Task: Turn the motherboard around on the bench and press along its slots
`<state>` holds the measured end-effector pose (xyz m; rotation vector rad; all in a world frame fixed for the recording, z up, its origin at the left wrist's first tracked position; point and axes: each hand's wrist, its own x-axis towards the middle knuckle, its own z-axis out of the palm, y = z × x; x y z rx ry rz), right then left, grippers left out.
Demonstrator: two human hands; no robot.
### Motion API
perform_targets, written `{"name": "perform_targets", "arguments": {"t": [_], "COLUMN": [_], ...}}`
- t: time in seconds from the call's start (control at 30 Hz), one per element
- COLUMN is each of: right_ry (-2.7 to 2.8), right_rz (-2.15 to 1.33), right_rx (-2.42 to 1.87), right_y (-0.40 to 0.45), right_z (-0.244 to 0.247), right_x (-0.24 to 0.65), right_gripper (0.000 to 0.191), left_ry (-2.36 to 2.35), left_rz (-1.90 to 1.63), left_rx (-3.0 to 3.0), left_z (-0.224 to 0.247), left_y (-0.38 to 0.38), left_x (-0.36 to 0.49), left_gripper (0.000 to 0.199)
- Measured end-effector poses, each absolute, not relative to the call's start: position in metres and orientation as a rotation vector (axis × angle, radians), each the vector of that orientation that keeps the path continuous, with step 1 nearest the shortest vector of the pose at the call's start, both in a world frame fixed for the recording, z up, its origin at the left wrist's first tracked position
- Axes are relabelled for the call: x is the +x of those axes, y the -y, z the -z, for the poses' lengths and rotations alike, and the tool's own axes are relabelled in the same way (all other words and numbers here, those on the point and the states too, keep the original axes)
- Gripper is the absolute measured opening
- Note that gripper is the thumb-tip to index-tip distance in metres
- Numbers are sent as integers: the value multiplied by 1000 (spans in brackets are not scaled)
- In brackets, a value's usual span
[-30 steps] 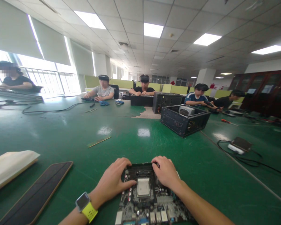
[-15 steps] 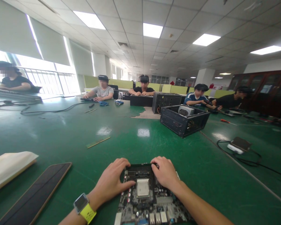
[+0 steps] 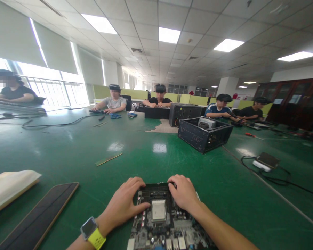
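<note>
A dark motherboard (image 3: 169, 222) lies on the green table at the bottom centre, with a square silver processor (image 3: 159, 210) in its socket. My left hand (image 3: 126, 201) grips the board's far left corner, its thumb reaching over the board beside the processor. At the far right corner my right hand (image 3: 184, 192) holds the board with curled fingers. A watch with a yellow strap (image 3: 93, 232) is on my left wrist.
A dark flat panel (image 3: 41, 215) and a paper-wrapped item (image 3: 13, 189) lie at left. Ahead is a thin strip (image 3: 109, 159). An open computer case (image 3: 205, 135) stands beyond, cables and a white adapter (image 3: 261, 166) at right. Several people sit around the table.
Both hands keep their hold on the motherboard. At the far right, a person in black has straightened and turned slightly.
</note>
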<state>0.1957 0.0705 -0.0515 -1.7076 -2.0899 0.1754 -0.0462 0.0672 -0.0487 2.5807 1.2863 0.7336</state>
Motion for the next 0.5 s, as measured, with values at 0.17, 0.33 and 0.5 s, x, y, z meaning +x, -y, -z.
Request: {"name": "perform_targets", "arguments": {"t": [0.17, 0.33, 0.5], "right_ry": [2091, 2095, 2069], "right_rz": [-189, -214, -260], "right_rx": [-1722, -1735, -1731], "right_y": [-69, -69, -69], "right_z": [49, 49, 40], "right_x": [195, 195, 196], "right_gripper": [22, 21, 23], "left_ry": [-1292, -1289, -1228], "left_rz": [-741, -766, -823], "left_rx": [2583, 2589, 2631], "left_z": [51, 52, 48], "left_y": [-69, -69, -67], "left_x": [-47, -47, -48], "left_gripper": [39, 38, 31]}}
